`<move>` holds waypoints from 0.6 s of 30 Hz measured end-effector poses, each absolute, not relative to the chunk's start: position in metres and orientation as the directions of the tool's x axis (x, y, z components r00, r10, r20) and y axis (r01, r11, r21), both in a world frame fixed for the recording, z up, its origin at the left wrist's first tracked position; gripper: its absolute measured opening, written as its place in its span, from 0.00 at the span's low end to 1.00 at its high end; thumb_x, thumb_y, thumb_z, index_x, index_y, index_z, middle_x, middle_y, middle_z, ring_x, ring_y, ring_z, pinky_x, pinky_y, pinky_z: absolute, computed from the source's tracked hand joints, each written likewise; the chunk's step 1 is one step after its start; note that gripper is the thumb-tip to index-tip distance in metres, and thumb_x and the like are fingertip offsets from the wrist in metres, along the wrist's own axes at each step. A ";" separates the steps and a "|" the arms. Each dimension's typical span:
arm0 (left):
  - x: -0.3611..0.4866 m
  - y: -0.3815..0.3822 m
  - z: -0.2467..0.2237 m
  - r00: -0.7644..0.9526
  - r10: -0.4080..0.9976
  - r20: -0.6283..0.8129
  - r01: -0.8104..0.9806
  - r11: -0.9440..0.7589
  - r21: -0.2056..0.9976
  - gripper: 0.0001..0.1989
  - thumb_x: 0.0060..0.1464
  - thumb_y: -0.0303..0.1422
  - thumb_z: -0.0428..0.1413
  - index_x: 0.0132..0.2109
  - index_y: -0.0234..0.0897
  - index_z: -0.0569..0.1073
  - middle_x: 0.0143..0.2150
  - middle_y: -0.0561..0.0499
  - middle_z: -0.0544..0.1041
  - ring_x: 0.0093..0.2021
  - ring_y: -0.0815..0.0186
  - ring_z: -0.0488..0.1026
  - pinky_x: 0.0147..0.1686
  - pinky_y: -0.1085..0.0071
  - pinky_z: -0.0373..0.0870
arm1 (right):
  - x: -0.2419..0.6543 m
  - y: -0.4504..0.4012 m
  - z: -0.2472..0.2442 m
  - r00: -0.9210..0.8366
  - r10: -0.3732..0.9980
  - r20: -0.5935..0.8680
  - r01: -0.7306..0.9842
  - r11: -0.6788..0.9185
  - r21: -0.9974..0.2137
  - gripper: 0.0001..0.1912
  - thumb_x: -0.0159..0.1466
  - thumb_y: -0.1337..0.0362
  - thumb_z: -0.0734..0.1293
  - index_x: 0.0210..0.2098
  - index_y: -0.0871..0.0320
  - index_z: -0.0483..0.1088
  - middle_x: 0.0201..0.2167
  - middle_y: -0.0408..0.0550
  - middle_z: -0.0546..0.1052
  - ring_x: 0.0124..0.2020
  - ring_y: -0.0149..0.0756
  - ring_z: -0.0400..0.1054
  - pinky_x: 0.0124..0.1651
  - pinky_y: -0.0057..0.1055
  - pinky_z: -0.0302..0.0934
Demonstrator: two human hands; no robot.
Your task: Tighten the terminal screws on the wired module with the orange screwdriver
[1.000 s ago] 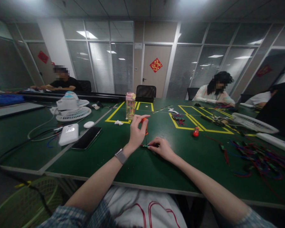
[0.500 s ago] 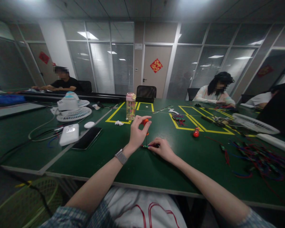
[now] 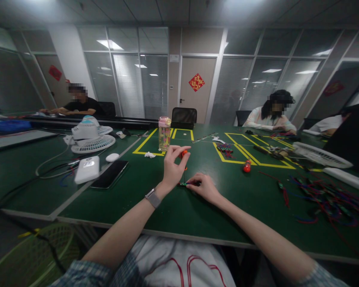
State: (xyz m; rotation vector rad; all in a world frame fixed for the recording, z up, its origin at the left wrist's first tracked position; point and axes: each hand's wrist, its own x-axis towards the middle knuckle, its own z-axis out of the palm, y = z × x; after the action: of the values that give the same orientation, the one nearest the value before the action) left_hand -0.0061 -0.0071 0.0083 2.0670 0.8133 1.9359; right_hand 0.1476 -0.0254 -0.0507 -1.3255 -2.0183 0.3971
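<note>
My left hand (image 3: 174, 165), with a watch on its wrist, is closed around the orange handle of a screwdriver (image 3: 184, 154). The screwdriver stands upright, its thin dark shaft reaching down to a small green circuit board (image 3: 183, 184) on the table. My right hand (image 3: 202, 186) rests on the table and pinches the right end of that board, where its fingertips hide part of it. Whether the screwdriver tip sits in a screw is too small to tell.
Right of my hands lie a red-orange screwdriver (image 3: 247, 166) and a heap of wired boards (image 3: 329, 199). A bottle (image 3: 164, 134) stands ahead. Leftward are a phone (image 3: 110, 174), a white power bank (image 3: 87, 169) and a fan (image 3: 91, 135). Other people sit across the green table (image 3: 131, 195).
Almost nothing differs. Both hands keep their places, the left on the upright screwdriver and the right at the board; the orange handle appears very slightly shifted between the fingers.
</note>
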 end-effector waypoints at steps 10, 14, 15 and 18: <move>-0.007 -0.006 0.008 -0.027 0.494 0.869 0.308 -0.823 0.478 0.09 0.57 0.33 0.55 0.45 0.41 0.75 0.37 0.51 0.65 0.38 0.68 0.66 0.42 0.70 0.65 | 0.149 -0.025 -0.050 -0.261 0.891 0.371 0.683 0.442 -0.581 0.06 0.55 0.66 0.69 0.32 0.59 0.79 0.27 0.47 0.76 0.28 0.32 0.67 0.33 0.27 0.59; -0.007 -0.006 0.008 0.002 0.507 0.862 0.271 -0.830 0.488 0.11 0.60 0.32 0.50 0.47 0.41 0.73 0.40 0.49 0.68 0.41 0.67 0.68 0.43 0.70 0.66 | 0.149 -0.025 -0.050 -0.246 0.895 0.373 0.678 0.434 -0.594 0.06 0.55 0.66 0.70 0.32 0.59 0.79 0.27 0.48 0.76 0.29 0.33 0.68 0.33 0.27 0.60; -0.007 -0.007 0.008 0.015 0.506 0.863 0.258 -0.836 0.485 0.12 0.61 0.31 0.48 0.48 0.41 0.73 0.41 0.49 0.69 0.42 0.67 0.68 0.43 0.70 0.66 | 0.148 -0.026 -0.050 -0.243 0.895 0.373 0.673 0.433 -0.599 0.06 0.55 0.66 0.70 0.32 0.59 0.79 0.27 0.48 0.77 0.29 0.33 0.68 0.34 0.27 0.60; -0.007 -0.007 0.008 0.026 0.498 0.867 0.239 -0.845 0.478 0.14 0.62 0.29 0.45 0.49 0.40 0.72 0.43 0.48 0.71 0.45 0.66 0.69 0.46 0.68 0.66 | 0.148 -0.026 -0.049 -0.241 0.895 0.375 0.656 0.435 -0.616 0.06 0.55 0.67 0.70 0.32 0.59 0.79 0.27 0.48 0.77 0.29 0.33 0.68 0.34 0.27 0.60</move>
State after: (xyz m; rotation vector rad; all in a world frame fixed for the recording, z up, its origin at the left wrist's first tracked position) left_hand -0.0073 -0.0066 0.0081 2.0968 0.7682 1.9145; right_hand 0.1481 -0.0263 -0.0493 -1.3030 -1.9889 0.4352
